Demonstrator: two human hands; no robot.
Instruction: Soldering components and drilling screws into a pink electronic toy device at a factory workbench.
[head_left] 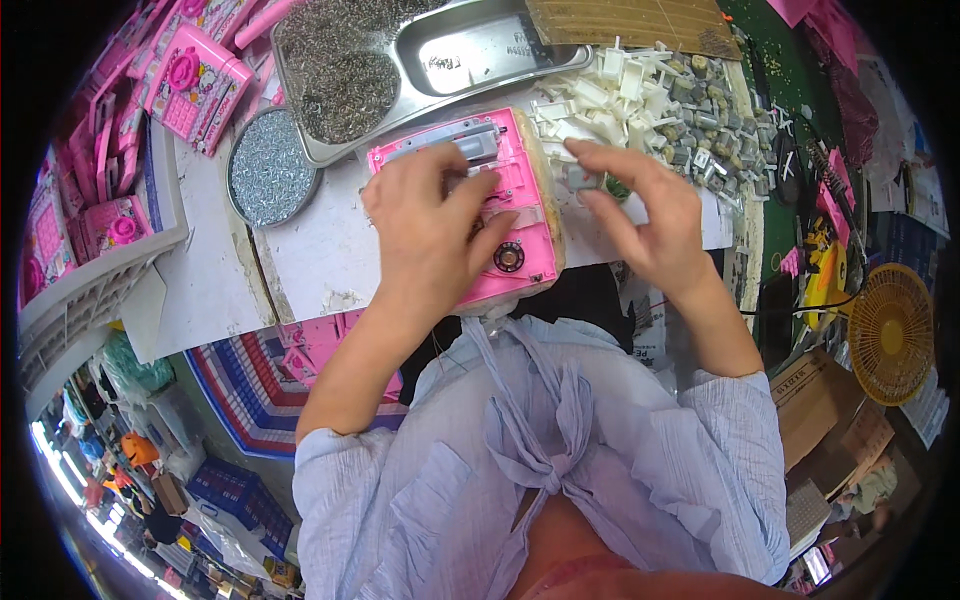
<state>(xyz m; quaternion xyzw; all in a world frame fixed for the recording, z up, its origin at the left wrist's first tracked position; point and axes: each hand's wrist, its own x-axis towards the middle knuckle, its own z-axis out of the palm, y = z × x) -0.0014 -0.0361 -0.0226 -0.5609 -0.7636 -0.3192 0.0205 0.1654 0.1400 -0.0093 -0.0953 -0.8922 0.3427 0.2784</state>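
1. at the frame's upper centre, the pink panel (pixel 537 250) is lying with its long axis running roughly up-down.
2. the left hand (pixel 422 205), thumb and forefinger parted, is touching it.
3. just rightward, the right hand (pixel 655 208) is apparently pinching a grey block (pixel 580 178).

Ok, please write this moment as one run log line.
left hand: over pink casing | right hand: small grey block between thumb and finger | casing: black round part showing | nearby: white plastic parts

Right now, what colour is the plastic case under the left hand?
The plastic case is bright pink, seen best in the head view.
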